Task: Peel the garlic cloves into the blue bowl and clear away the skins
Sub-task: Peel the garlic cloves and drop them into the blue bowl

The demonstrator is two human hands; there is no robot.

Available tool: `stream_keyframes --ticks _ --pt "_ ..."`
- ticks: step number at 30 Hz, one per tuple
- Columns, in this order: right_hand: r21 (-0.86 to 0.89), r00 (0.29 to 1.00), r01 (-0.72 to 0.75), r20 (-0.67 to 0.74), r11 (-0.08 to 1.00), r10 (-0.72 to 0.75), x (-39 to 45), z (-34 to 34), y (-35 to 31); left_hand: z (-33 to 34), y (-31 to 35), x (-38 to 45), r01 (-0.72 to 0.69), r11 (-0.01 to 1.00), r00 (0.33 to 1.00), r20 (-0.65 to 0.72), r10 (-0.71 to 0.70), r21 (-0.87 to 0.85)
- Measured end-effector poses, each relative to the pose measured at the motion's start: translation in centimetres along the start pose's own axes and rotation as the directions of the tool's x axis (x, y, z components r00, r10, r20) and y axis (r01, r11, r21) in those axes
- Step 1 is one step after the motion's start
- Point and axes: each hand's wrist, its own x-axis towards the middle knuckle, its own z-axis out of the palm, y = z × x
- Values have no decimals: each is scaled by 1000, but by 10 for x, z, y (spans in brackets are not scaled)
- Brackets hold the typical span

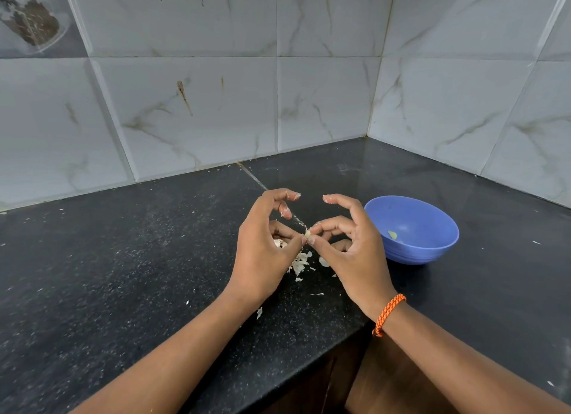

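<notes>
Both hands meet above a black counter (pixel 123 259). The left hand (pixel 262 253) and the right hand (pixel 352 253) pinch a small garlic clove (pixel 308 233) between thumb and fingertips, the other fingers arched up and apart. Under the hands lies a heap of white skins (pixel 301 263), with loose flakes scattered near it on the counter. The blue bowl (pixel 432 246) stands just right of the right hand and holds one pale peeled clove (pixel 392 235). An orange cord bracelet (pixel 387 313) circles the right wrist.
</notes>
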Motion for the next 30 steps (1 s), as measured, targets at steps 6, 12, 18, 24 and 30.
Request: stream_keyframes --ticks 6,12,18,24,30 --pt "-38 999 27 -34 999 -28 0 1 2 0 2 -1 54 996 998 -17 -55 -69" --pt "-109 994 86 -55 990 -92 -1 1 -1 0 5 -3 57 996 998 -33 -59 -68" --pt "-203 988 144 -32 969 -153 -2 3 0 1 7 -4 47 998 998 -30 -48 -35" --pt "-174 986 146 -58 974 -159 -4 5 -1 4 11 -5 -1 1000 1000 -20 1 14" --pt "-148 983 157 -73 976 -169 -5 5 -3 6 5 -6 93 981 995 -11 -96 -167"
